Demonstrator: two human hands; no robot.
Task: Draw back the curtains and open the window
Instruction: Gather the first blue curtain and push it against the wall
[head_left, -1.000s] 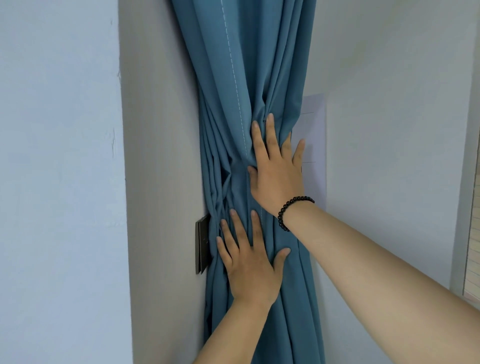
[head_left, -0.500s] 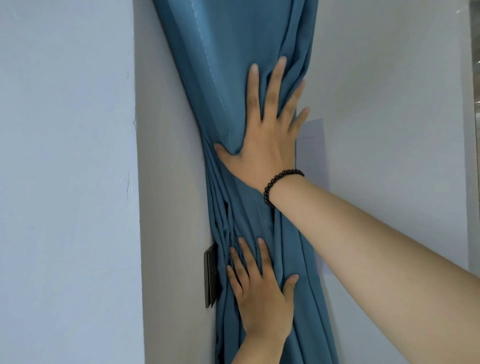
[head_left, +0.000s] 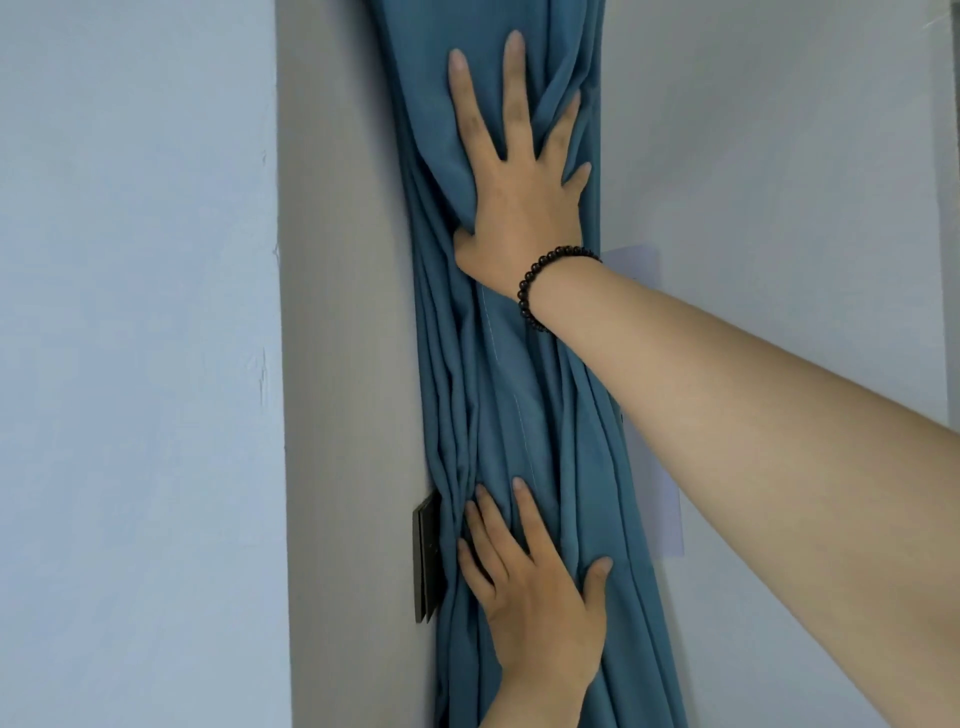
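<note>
On the left of the view there is only the pale wall (head_left: 135, 364), and then the grey corner strip (head_left: 348, 312) where the wall turns. On this strip, low down, a dark switch plate (head_left: 427, 561) sticks out, and the left edge of the curtain (head_left: 524, 395) touches it. The curtain is teal and gathered into one thick bundle against the corner, running from the top of the view to the bottom.

My left hand (head_left: 540, 603) lies flat on the lower part of the bundle, fingers straight and a little spread, just right of the switch plate. It presses the cloth and grips nothing. My right hand (head_left: 519, 192) is higher, also flat and spread, with the fingers pointing up; the thumb side sinks into a fold, but I do not see it closing around the cloth. On this wrist I wear a black bead bracelet (head_left: 545, 283).

I think the drawing back is nearly done, but the bundle is only pushed, not tied. If I take my hands away, the folds may slide out to the right again. My left fingers could also press the switch by mistake, because they are so near to it.

To the right of the curtain a pale sheet (head_left: 649, 467) is fixed on the wall, partly behind the cloth and my right arm. The window itself I cannot see here; only a thin pale strip shows at the far right edge, too narrow to tell what it is.
</note>
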